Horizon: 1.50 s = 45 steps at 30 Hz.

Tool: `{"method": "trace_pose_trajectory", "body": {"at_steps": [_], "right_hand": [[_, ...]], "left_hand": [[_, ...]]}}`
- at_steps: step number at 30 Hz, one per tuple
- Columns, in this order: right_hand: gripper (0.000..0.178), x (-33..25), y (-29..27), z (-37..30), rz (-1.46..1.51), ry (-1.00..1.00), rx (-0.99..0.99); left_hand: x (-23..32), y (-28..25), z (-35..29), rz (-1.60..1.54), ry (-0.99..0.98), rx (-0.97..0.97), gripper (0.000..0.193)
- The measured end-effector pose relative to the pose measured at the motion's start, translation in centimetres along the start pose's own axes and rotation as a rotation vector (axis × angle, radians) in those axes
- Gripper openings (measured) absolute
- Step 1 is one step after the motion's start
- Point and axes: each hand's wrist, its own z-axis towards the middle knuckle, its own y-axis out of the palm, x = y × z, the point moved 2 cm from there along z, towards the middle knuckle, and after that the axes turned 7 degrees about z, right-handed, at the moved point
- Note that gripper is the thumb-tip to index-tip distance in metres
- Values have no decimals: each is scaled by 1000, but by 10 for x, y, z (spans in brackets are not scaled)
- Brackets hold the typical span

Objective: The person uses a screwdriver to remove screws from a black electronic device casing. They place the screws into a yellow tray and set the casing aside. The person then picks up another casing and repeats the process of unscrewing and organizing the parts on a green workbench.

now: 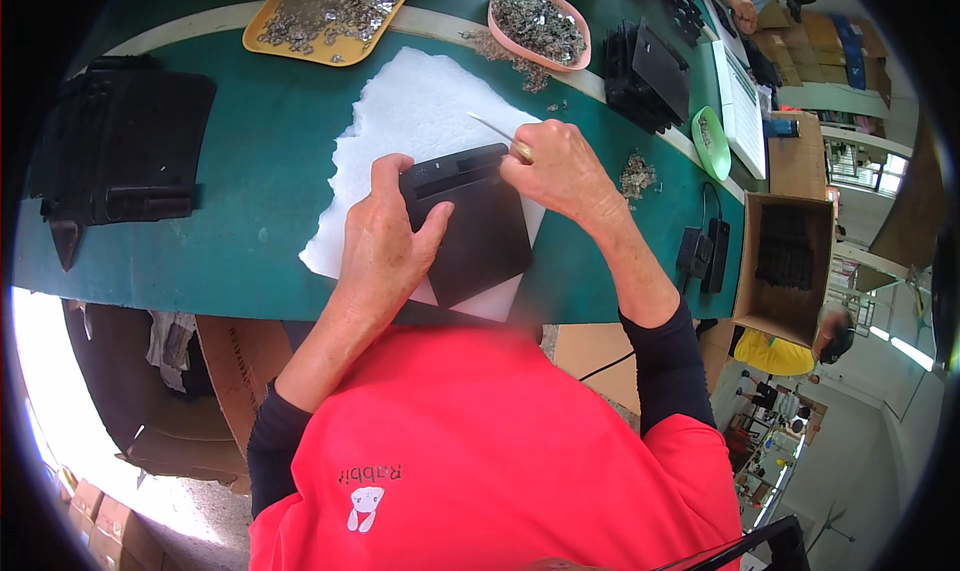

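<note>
Panel [482,236], flat and black, tops ragged white foam [400,101]; left hand [388,236] clasps its left edge, right hand [560,169] grips a slim metal tool [489,126].

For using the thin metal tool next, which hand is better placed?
Probably the right hand: it grips the thin metal tool near the black panel, while the left hand holds the panel's left side.

Flat black panel [478,241] (slightly askew) over white sheet [410,101], slim tool [489,126] alongside
</note>
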Motion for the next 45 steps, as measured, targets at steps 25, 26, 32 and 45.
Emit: {"method": "trace_pose_trajectory", "body": {"at_steps": [25,26,32,45], "right_hand": [[18,12,5,-11,66,-68,57],[18,11,6,-10,31,-76,53],[16,5,-5,7,202,205,-150],[11,32,-4,-12,403,-59,39]], "left_hand": [[-6,2,-1,-52,56,29,45],[-6,2,-1,-38,65,35,45],[-6,1,0,-54,55,12,44],[-17,7,-2,-78,90,100,48]]}}
